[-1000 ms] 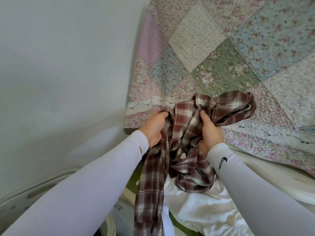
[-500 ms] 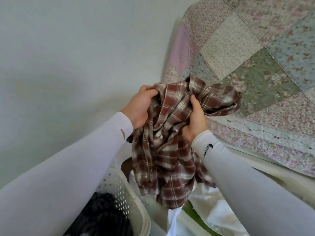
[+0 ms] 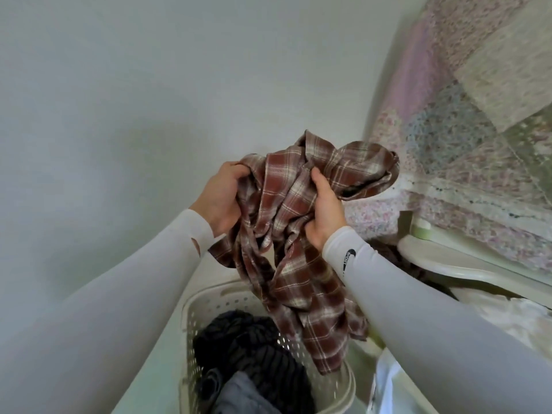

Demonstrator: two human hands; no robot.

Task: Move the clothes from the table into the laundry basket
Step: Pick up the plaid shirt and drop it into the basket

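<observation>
Now that the plaid shirt (image 3: 301,222) has swung from beside the quilt (image 3: 466,150) to above the laundry basket (image 3: 191,312), left hand (image 3: 222,198) and right hand (image 3: 324,209) both clutching its bunched cloth, letting go should land it inside.

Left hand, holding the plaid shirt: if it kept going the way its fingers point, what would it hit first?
The left hand is already buried in the plaid shirt, so more shirt comes first. Beyond that, probably the right hand, though depth is hard to judge.
</observation>
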